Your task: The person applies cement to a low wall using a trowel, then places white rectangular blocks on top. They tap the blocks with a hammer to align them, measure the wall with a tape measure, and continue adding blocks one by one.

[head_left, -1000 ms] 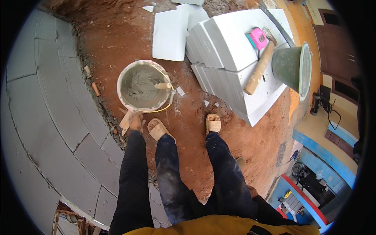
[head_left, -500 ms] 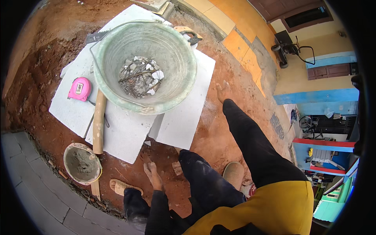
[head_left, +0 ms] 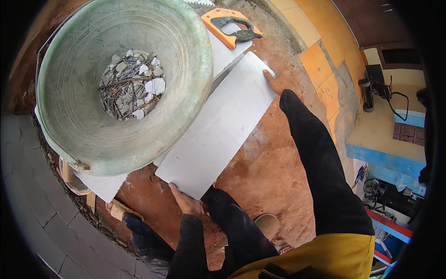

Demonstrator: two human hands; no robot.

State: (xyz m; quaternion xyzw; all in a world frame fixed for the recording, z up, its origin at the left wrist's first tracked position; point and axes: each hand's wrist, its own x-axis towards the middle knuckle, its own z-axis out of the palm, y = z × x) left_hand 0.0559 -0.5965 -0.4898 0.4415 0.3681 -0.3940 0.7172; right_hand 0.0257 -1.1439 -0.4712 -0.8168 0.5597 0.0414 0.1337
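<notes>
Landmark: green metal bucket [head_left: 69, 116], sitting on the stack of white blocks, nails and white chips [head_left: 132, 86] in its bottom.
Slab: white lightweight-block slab [head_left: 218, 130] lies just right of the bucket, long axis running from near your knees up toward the saw.
Left hand: your left hand [head_left: 186, 202] is on the slab's near corner, below-right of the bucket; fingers curled under the edge, grip closed on the slab.
Right hand: your right hand [head_left: 274, 81] is at the far corner, right of the bucket's rim; fingers lie on the slab edge, so it grips that end too.
Lift state: can't tell if the slab is clear of the red dirt ground [head_left: 269, 158] or resting on it.
Saw: orange-handled handsaw [head_left: 230, 25] lies beyond the bucket, touching the slab stack.
Progress: both ends of the slab are in hand; I judge the carry or placing not yet done.
Paving: grey pavers [head_left: 28, 186] run left of and below the bucket.
</notes>
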